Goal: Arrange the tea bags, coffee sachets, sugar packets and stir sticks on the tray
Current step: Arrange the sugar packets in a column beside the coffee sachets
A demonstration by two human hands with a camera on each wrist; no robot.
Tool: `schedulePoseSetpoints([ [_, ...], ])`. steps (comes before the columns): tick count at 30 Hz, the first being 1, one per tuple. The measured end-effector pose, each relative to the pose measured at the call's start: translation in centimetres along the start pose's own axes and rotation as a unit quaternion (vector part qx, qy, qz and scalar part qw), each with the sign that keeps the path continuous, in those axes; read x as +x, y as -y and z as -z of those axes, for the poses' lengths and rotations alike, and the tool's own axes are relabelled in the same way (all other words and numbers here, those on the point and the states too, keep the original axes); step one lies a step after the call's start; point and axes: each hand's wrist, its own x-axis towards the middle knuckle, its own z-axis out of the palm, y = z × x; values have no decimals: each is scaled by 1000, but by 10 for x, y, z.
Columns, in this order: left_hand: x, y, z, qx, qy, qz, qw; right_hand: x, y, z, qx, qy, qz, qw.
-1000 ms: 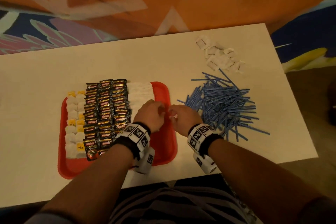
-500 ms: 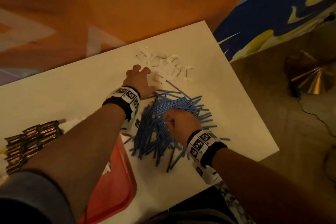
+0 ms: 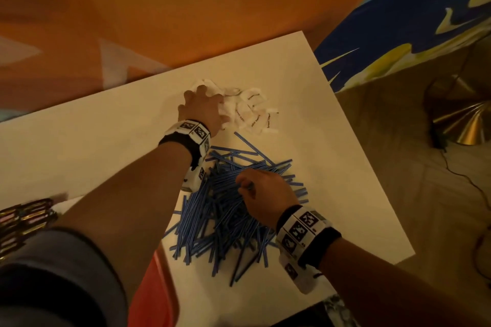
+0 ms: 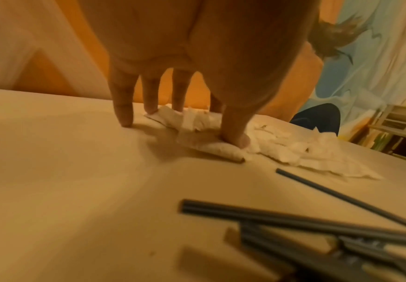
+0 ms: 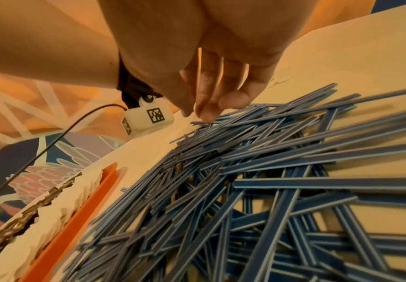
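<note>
The sugar packets [image 3: 248, 110], roughly ten, are being pressed by the spread left hand [image 3: 203, 109]; the uncountable stir sticks [image 3: 225, 210] are being touched by the right hand [image 3: 268, 194], fingers loosely extended.

Home room: patterned bedspread [image 3: 212, 8] beside white table [image 3: 332, 167], brass lamp base [image 3: 467, 125] on carpet.

The small white paper sugar packets [image 3: 251, 111] lying in a loose heap on the pale table carry dark lowercase print that seems to read "brown sugar", though the letters are small and turned sideways, so the wording is not certain. The white wristbands [image 3: 301, 228] on both wrists and the small white block-shaped camera housing [image 5: 149, 118] bear black-and-white square code markers, not letters or numbers.
</note>
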Motion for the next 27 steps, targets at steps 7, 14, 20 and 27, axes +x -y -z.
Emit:
schedulePoseSetpoints([
  [7, -7, 25, -2, -51, -62, -2, 997, 3, 0, -8, 56, -12, -21, 998],
  [14, -45, 44, -4, -309, -71, 82, 945, 3, 18, -9, 120, -19, -26, 992],
  [20, -107, 57, -15, -561, -49, 163, 810, 9, 54, -11, 157, -24, -16, 987],
  [27, -200, 78, -8, -716, -37, 182, 673, -1, 113, -28, 174, -34, 9, 984],
])
